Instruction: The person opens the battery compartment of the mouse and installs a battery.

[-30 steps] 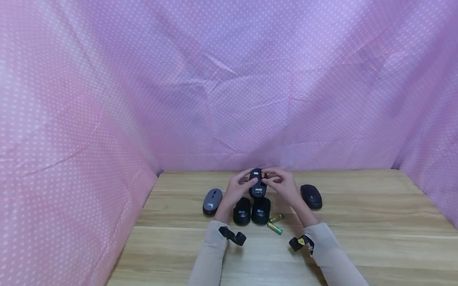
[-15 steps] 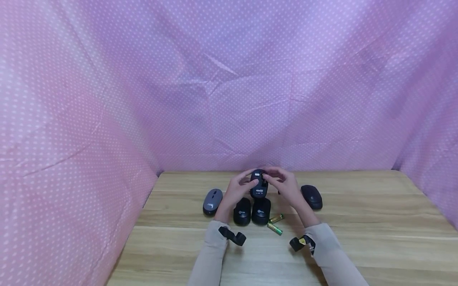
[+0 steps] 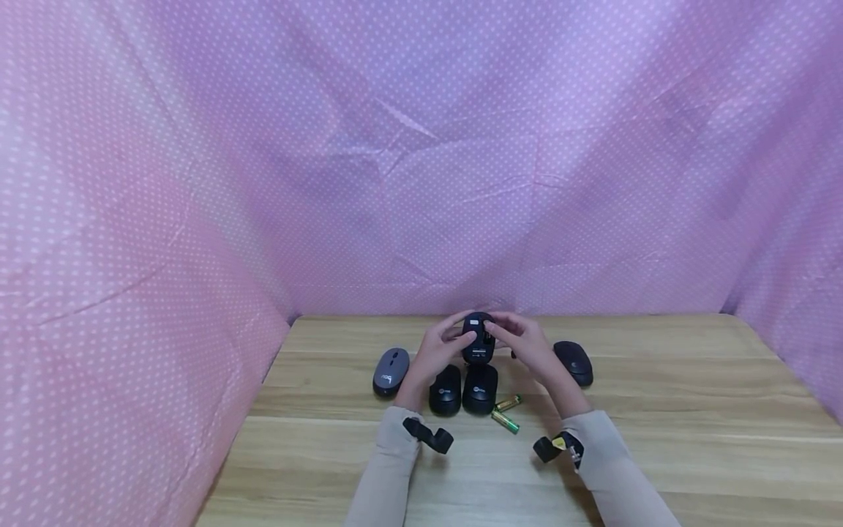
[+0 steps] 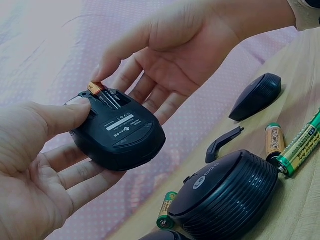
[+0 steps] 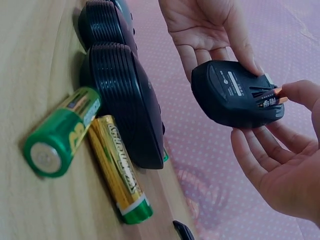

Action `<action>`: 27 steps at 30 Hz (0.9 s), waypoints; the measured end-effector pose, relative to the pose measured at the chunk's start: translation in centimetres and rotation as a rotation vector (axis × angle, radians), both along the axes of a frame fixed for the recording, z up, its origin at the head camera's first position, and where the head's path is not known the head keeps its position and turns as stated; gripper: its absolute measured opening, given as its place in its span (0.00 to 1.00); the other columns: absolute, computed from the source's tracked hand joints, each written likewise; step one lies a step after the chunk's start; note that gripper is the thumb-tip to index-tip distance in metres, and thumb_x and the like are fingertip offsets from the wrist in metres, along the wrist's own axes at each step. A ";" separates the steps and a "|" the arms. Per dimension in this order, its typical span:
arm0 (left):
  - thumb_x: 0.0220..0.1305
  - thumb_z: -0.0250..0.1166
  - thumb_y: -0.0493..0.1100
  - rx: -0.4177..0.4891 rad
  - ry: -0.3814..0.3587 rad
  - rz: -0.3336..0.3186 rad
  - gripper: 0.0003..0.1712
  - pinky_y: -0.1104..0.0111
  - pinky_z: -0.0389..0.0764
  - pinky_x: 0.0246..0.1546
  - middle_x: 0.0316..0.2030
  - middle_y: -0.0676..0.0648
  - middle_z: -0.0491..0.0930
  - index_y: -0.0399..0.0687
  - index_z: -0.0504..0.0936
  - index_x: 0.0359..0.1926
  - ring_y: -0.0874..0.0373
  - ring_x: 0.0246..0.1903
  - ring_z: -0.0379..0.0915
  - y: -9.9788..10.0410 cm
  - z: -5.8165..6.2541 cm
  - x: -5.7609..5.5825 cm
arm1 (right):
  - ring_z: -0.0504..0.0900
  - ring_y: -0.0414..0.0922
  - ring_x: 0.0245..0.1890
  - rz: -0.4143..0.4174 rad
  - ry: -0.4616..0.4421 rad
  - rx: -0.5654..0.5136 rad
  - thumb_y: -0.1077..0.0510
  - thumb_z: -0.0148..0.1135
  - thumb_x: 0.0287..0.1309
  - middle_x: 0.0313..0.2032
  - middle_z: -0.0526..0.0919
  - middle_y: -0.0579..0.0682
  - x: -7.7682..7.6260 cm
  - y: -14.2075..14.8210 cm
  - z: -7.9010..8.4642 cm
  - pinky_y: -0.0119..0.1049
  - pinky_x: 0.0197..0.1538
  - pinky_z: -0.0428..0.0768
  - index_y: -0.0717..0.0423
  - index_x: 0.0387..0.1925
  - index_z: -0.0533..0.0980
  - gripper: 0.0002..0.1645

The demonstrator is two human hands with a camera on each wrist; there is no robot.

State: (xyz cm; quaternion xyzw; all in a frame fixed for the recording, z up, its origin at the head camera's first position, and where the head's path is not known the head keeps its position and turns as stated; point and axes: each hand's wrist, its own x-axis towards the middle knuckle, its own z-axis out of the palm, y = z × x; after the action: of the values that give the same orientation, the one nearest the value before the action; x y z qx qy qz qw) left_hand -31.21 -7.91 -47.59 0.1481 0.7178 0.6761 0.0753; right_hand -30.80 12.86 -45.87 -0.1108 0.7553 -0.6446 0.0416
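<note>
My left hand [image 3: 431, 355] grips a black computer mouse [image 4: 127, 142], underside up, above the table; the thumb lies across its underside and the fingers are beneath it. A battery [image 4: 95, 89] with an orange end sits tilted in the mouse's uncovered battery slot. The thumb of my right hand [image 3: 530, 344] presses on that orange end, while its other fingers curl under the mouse's edge in the right wrist view. Close by on the table are two black mice [image 3: 446, 391] and green-and-gold batteries [image 3: 506, 421]. A thin black cover piece [image 4: 223, 145] lies behind one mouse.
A grey mouse [image 3: 391, 372] lies to the left and another black mouse [image 3: 574, 363] to the right on the wooden table [image 3: 685, 410]. Pink dotted cloth [image 3: 421, 183] hangs behind the table's far edge and along its sides.
The right thumb has moved up onto the battery, which earlier stuck out between thumb and finger and now sits deeper in the slot. The held mouse has shifted slightly right.
</note>
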 end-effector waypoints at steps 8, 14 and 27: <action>0.73 0.64 0.42 0.010 0.018 -0.006 0.29 0.56 0.85 0.55 0.61 0.34 0.80 0.48 0.72 0.72 0.41 0.61 0.79 0.2 0.0 0.1 | 0.82 0.37 0.42 -0.030 -0.003 0.005 0.54 0.62 0.71 0.49 0.84 0.59 -0.1 0.0 0.0 0.45 0.51 0.87 0.65 0.61 0.76 0.24; 0.73 0.64 0.42 -0.001 0.025 -0.009 0.28 0.56 0.85 0.55 0.60 0.33 0.81 0.48 0.73 0.71 0.41 0.60 0.80 0.3 -0.2 0.0 | 0.82 0.39 0.42 -0.024 -0.002 0.015 0.55 0.62 0.71 0.48 0.82 0.61 0.0 0.0 0.1 0.42 0.51 0.87 0.66 0.62 0.76 0.25; 0.71 0.65 0.43 -0.065 0.003 0.036 0.27 0.56 0.83 0.59 0.59 0.35 0.81 0.42 0.76 0.68 0.44 0.60 0.80 0.8 -0.3 0.0 | 0.81 0.38 0.43 -0.016 -0.016 0.018 0.57 0.61 0.71 0.50 0.82 0.61 -0.2 0.3 -0.3 0.41 0.51 0.86 0.68 0.62 0.74 0.25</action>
State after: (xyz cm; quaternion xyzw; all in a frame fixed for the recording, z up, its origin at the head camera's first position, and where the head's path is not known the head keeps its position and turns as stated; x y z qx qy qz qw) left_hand -31.21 -7.10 -47.94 0.1335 0.7421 0.6534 0.0670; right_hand -31.04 13.18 -46.20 -0.0989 0.7615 -0.6391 0.0434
